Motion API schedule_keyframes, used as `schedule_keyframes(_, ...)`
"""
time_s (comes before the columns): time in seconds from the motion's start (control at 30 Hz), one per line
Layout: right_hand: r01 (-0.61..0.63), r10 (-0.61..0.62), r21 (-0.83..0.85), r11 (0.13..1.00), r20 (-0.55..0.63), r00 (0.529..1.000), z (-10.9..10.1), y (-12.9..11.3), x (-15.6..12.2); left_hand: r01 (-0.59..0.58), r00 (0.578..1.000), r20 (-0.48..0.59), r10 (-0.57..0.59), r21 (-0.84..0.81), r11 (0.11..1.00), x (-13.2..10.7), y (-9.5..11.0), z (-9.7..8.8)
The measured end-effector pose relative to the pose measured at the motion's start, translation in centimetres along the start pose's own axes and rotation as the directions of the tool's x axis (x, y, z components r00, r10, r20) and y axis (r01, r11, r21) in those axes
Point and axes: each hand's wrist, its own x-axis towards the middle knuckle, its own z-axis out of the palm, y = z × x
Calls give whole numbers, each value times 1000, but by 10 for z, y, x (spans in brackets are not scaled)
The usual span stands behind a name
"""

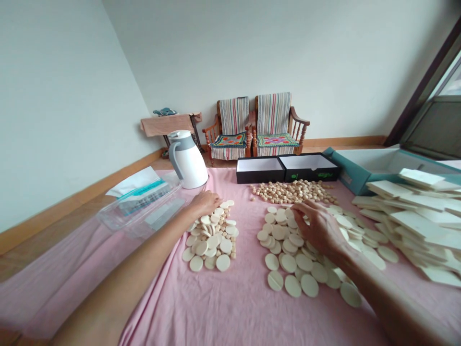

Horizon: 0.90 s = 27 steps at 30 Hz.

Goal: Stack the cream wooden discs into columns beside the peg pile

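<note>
Spreading over a pink cloth [230, 312], cream pieces seem kept apart by shape: cream slabs [414, 226] at the cloth's right end, tiny rounds [291, 191] along its far side, and two heaps mid-cloth. The left hand [205, 202] curls onto the left disc heap [211, 242], and the right hand [317, 226] spreads its fingers over the right disc heap [291, 254]; whether either grasps a disc cannot be told.

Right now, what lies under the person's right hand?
The right hand rests over a heap of cream round discs. Discs show around its fingers; those beneath the palm, and the pink cloth below them, are covered.
</note>
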Motion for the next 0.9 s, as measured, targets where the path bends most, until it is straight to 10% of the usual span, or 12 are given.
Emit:
schedule_keyframes(0.53, 23, -23, 2, 1000, -5, 1000, 3, 2, -1, -356, 935, -74, 348, -193, 914, -30, 61, 0)
schedule_keyframes(0.9, 11, -11, 11, 1000, -6, 1000, 2, 2, 1, -262, 965, -49, 259, -113, 958, 5, 31, 10)
